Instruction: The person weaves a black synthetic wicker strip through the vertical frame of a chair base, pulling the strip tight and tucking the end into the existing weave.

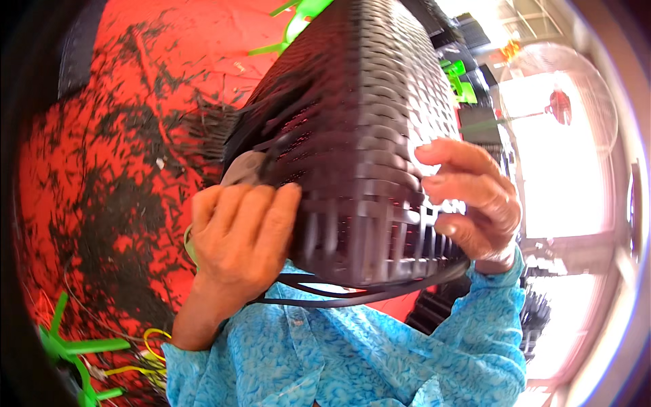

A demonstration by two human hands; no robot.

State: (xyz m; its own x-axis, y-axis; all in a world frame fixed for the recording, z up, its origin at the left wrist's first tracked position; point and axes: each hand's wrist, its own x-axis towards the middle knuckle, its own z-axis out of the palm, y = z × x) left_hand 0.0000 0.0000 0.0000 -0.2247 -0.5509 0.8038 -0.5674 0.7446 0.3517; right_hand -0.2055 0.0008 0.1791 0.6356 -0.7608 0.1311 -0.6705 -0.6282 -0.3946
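1. We see the black woven piece (397, 115) from the middle up to 12 o'clock, its near end just above the blue patterned shirt (325, 353) at 6 o'clock. We suppose it is turned so because its edge then faces the worker, with both sides reachable.
2. The left grip (244, 234), between 8 and 9 o'clock, is curled closed against the left side. A grey-brown rounded thing (245, 167) shows just above its fingers; whether they hold it, we cannot tell.
3. The right grip (475, 193), at 3 o'clock, is loose and not clenched, its bent fingers at the right side, perhaps for steadying the piece.
4. Thin dark strands (339, 303) curve below the near end, at 6 o'clock.
5. About containers: the piece looks like a hollow body, but its inside is hidden, so we cannot say what it contains.
6. Dark scraps (122, 251) lie loose on the red ground (183, 30), around 9 o'clock, in no container that we can see.
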